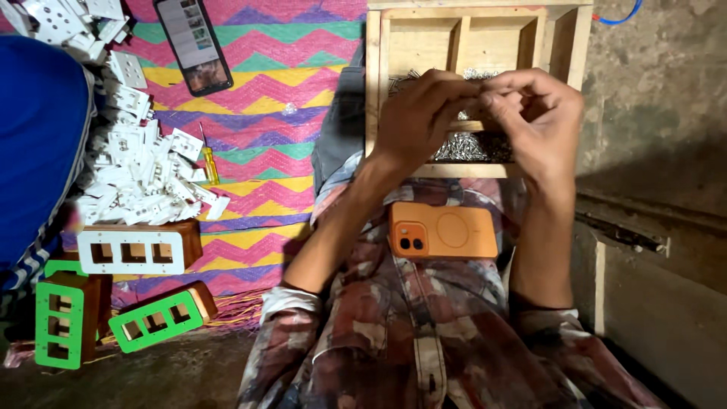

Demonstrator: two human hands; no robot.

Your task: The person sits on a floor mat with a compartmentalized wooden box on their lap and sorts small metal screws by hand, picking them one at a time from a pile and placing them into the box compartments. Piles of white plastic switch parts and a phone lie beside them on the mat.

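Observation:
My left hand (420,113) and my right hand (534,113) meet fingertip to fingertip above a wooden tray (374,91) with dividers. The tray's near compartment holds a heap of small metal screws (469,148). Both hands pinch something tiny between them; it is too small to make out. An orange phone (443,231) lies face down on my lap, just below my wrists, on my patterned shirt.
A pile of white plastic switch plates (140,178) lies on a zigzag mat (265,83) at left, with a yellow screwdriver (208,163) and a black phone (193,45). Wooden boxes with white (132,250) and green (155,322) faceplates stand lower left. A concrete wall is right.

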